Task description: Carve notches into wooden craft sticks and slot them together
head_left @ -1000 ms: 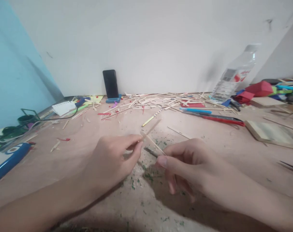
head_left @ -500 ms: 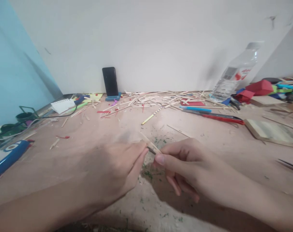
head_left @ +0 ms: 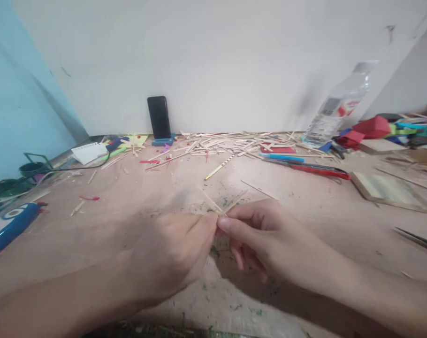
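Observation:
My left hand (head_left: 178,244) is closed, its thumb and fingers pressed together at the tip. Touching it from the right, my right hand (head_left: 263,234) pinches a thin wooden stick (head_left: 210,200) between thumb and forefinger, the other fingers curled below. This stick slants up to the left. A second thin wooden stick (head_left: 237,200) rises to the right from the same spot, its lower end hidden where the fingertips meet. It seems to come from my left hand's pinch. Both hands are held just above the table (head_left: 136,197).
Loose wooden sticks (head_left: 217,142) lie along the wall. A phone (head_left: 159,117) stands behind them. To the right are a red cutter (head_left: 319,171), a blue pen (head_left: 282,158), a wooden block (head_left: 389,191), a plastic bottle (head_left: 340,108) and dark tweezers-like tips (head_left: 415,238). A blue-handled object (head_left: 14,234) lies left.
My right hand has moved left until its fingertips meet my left hand's. The dark thin piece between them is now hidden, and a second stick shows slanting right. The view has shifted slightly.

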`<state>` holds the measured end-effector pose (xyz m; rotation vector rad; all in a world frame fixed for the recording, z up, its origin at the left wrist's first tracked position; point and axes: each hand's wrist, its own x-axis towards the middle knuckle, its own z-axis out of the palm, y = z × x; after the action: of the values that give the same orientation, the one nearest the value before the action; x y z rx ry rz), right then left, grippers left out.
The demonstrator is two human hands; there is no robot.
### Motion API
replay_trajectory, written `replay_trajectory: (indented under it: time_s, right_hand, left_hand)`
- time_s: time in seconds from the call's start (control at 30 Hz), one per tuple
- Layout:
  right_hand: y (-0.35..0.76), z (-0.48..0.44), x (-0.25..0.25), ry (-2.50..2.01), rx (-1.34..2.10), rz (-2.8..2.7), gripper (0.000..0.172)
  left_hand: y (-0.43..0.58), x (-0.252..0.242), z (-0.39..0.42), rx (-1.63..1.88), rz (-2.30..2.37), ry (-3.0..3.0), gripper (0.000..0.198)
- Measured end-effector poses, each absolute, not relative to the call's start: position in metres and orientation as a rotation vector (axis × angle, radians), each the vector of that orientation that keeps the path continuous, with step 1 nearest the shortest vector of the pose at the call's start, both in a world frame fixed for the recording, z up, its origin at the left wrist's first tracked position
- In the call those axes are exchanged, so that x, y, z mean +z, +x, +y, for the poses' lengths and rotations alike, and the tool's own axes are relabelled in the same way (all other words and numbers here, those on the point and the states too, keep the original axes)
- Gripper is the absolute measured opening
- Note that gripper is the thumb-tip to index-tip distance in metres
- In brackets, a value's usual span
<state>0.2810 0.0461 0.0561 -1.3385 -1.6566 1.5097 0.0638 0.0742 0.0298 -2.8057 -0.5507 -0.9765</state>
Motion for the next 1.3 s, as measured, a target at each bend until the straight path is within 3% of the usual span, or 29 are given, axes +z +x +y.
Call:
replay_trajectory:
  time_s: [0.17, 0.43, 0.57, 0.83, 1.03, 1.3]
  right_hand:
    - [0.284, 0.047, 0.061, -1.343, 1.578, -1.634, 0.042]
    - [0.281, 0.038, 0.057, -1.229, 1.554, -1.589, 0.044]
    - [0.282, 0.037, 0.057, -1.319, 1.53, -1.578, 0.044]
    - [0.281, 0.045, 0.055, -1.306, 1.616, -1.485, 0.049]
    - [0.276, 0.038, 0.056, -1.234, 1.56, -1.508, 0.048]
    - [0.31, 0.065, 0.051, -1.221, 1.613, -1.621, 0.059]
  left_hand:
    - [0.062, 0.038, 0.087, -1.212, -0.906, -2.756, 0.022]
    - [0.06, 0.027, 0.077, -1.025, -0.89, -2.994, 0.02]
    - [0.065, 0.029, 0.078, -1.133, -1.075, -2.993, 0.022]
    - [0.061, 0.027, 0.083, -1.211, -0.831, -2.818, 0.016]
    - [0.065, 0.027, 0.07, -1.061, -0.537, -2.834, 0.028]
    - [0.06, 0.035, 0.081, -1.2, -0.836, -3.063, 0.015]
